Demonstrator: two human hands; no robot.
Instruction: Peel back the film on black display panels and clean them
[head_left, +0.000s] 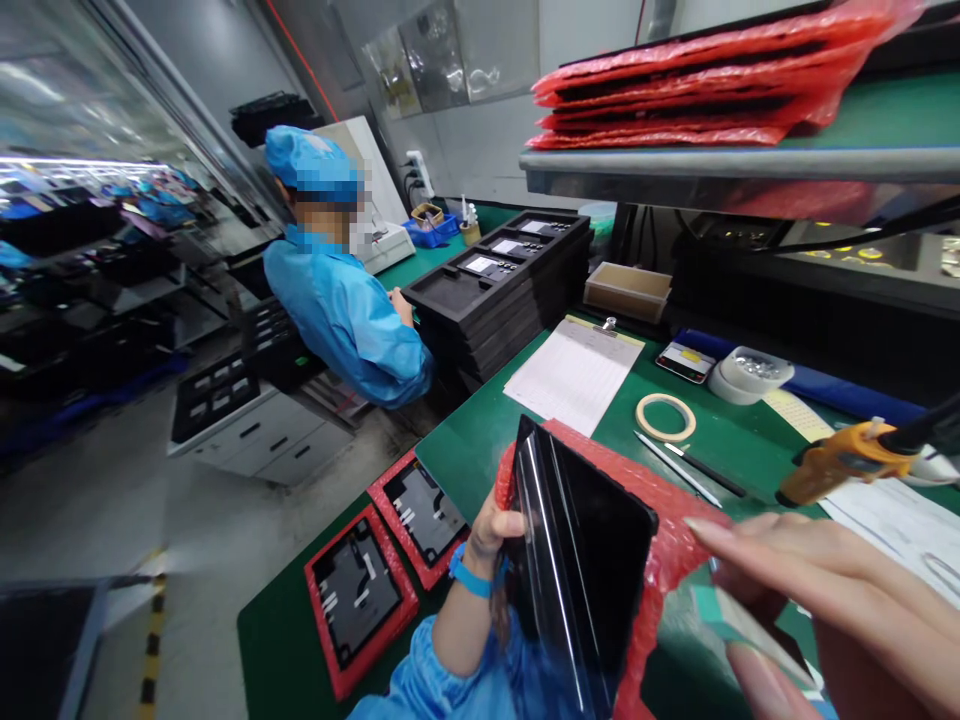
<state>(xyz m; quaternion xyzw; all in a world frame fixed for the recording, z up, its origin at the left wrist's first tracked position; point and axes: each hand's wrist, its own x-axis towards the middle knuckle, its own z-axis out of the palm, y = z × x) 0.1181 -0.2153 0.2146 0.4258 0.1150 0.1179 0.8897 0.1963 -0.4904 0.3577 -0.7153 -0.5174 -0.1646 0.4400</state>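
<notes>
My left hand [491,528] grips the left edge of a glossy black panel [581,555] that stands tilted on edge over a red bubble-wrap bag [664,545]. A blue wrist strap [469,575] sits on that wrist. My right hand [817,610] is close to the camera at lower right, its fingers pinched on a small pale green tab [739,625], just right of the panel.
On the green bench [480,450] lie two boards on red wrap [360,595], a clipboard [574,372], a tape ring [665,416], pens and an orange tool [844,460]. Stacked black trays [499,295] stand behind. A co-worker in blue [341,300] sits at left. Red bags fill the shelf [712,85] above.
</notes>
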